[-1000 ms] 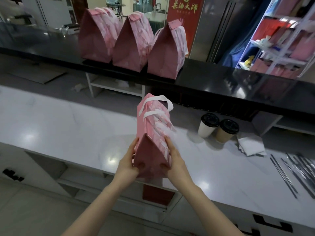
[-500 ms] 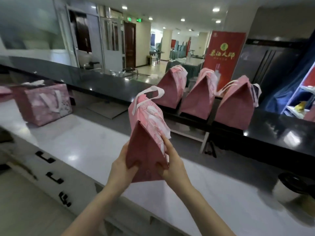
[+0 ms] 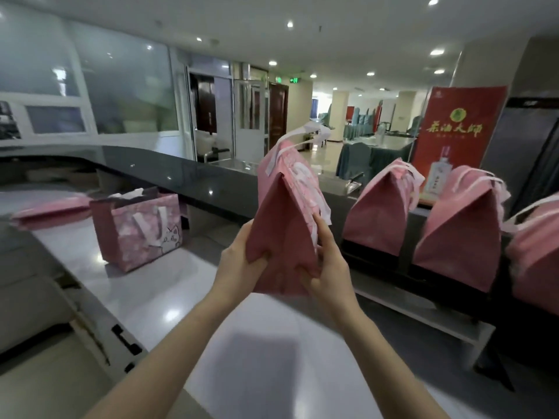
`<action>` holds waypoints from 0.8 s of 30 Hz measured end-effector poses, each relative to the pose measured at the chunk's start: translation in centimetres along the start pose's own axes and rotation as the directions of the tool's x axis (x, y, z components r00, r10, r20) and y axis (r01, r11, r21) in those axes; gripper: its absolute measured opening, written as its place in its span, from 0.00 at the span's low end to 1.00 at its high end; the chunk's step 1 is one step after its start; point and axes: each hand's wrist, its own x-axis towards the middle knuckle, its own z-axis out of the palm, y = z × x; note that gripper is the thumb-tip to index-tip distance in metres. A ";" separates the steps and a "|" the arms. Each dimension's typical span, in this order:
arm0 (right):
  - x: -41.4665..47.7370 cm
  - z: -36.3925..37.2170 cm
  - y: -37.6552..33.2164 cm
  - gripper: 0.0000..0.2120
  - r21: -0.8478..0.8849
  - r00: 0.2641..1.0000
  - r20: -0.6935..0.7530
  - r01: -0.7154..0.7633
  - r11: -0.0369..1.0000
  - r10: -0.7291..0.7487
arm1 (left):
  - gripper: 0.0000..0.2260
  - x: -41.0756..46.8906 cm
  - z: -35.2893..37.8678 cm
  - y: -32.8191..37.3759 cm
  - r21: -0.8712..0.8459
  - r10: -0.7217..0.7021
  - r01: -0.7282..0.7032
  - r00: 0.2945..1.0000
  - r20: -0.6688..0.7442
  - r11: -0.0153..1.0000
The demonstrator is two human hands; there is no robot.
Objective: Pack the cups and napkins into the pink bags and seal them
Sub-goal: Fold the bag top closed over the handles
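I hold a closed pink bag [image 3: 286, 225] with white handles up in the air above the white counter [image 3: 145, 285]. My left hand [image 3: 240, 264] grips its lower left side and my right hand [image 3: 328, 267] grips its lower right side, thumbs pressed into the near face. Three closed pink bags [image 3: 378, 213] [image 3: 459, 234] [image 3: 537, 261] stand in a row on the raised black counter [image 3: 181, 173] to the right. An open pink bag [image 3: 139, 228] with white paper inside stands on the white counter at left. No cups show.
Flat folded pink bags [image 3: 48, 210] lie at the far left. A red banner [image 3: 453, 137] stands behind the row of bags. Drawer handles [image 3: 124, 340] line the counter's near face. A hall with covered tables lies beyond.
Both hands have lifted the closed bag off the white counter and carried it up and toward the black counter. My view has swung up and left; the cups and napkins have dropped out of sight.
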 end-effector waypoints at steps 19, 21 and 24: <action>17.7 4.8 10.8 0.48 -0.188 0.946 -0.289 -0.210 0.959 0.150 | 0.24 22.8 8.1 -9.6 -0.238 0.101 -0.027 0.948 0.303 0.971; 18.9 5.8 12.0 0.47 -0.201 0.921 -0.342 -0.263 0.944 0.184 | 0.24 25.1 8.8 -11.1 -0.245 0.139 -0.047 0.918 0.372 0.968; 20.3 6.7 13.5 0.46 -0.210 0.889 -0.402 -0.325 0.922 0.221 | 0.27 27.8 10.2 -13.2 -0.275 0.179 -0.057 0.878 0.444 0.960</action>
